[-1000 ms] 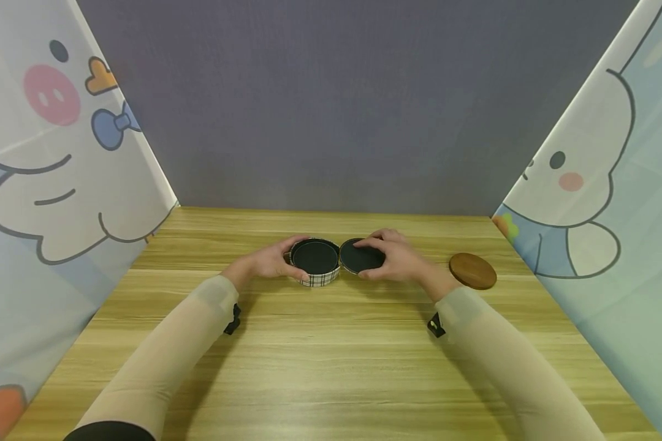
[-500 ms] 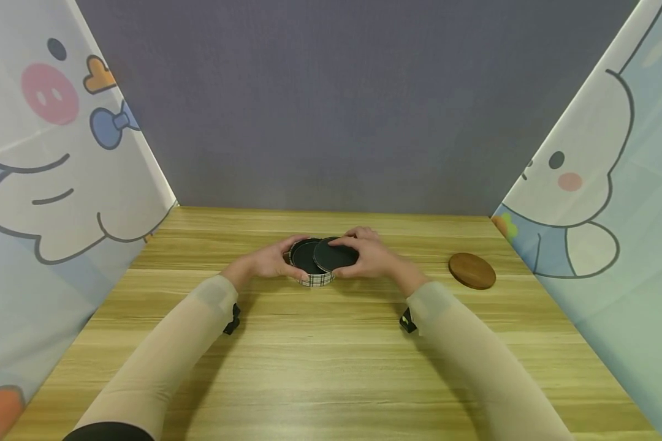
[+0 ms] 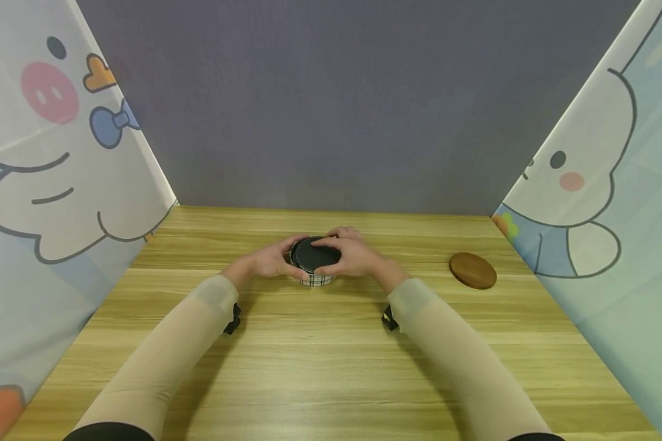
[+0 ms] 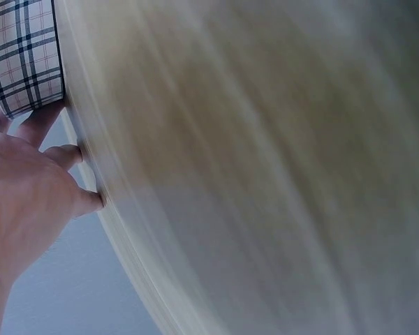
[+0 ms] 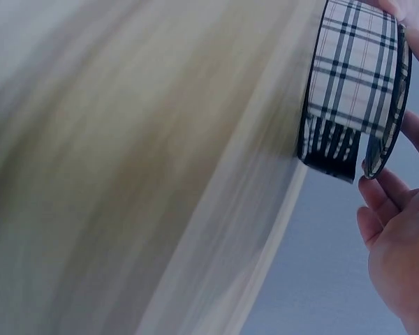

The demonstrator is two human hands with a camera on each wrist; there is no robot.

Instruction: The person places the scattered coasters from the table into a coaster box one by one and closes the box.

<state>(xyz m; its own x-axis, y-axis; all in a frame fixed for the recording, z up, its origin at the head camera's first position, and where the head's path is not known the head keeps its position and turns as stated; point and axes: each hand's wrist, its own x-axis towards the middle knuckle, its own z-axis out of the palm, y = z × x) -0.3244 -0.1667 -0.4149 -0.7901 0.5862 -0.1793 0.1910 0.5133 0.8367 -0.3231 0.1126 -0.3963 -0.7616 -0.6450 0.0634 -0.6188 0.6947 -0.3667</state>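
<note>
Near the back middle of the table, a round plaid coaster holder (image 3: pixel 317 281) stands on the wood. My left hand (image 3: pixel 267 260) grips its left side, thumb at the front and fingers behind. From the right, my right hand (image 3: pixel 350 254) pinches a round black coaster (image 3: pixel 311 256) by its edge, over the holder's top. In the right wrist view the coaster (image 5: pixel 391 118) has a plaid, black-edged underside and tilts at the holder's mouth, with a gap at one side. Only part of the holder (image 4: pixel 26 56) shows in the left wrist view.
A round brown wooden disc (image 3: pixel 472 271) lies on the table (image 3: pixel 309 367) to the right. Behind the table stands a grey panel (image 3: pixel 331 110). Cartoon-printed sheets flank the left (image 3: pixel 72 184) and right (image 3: pixel 596 184) sides.
My right hand has carried the black coaster leftward from beside the holder to over its top. The left hand and the holder have stayed in place.
</note>
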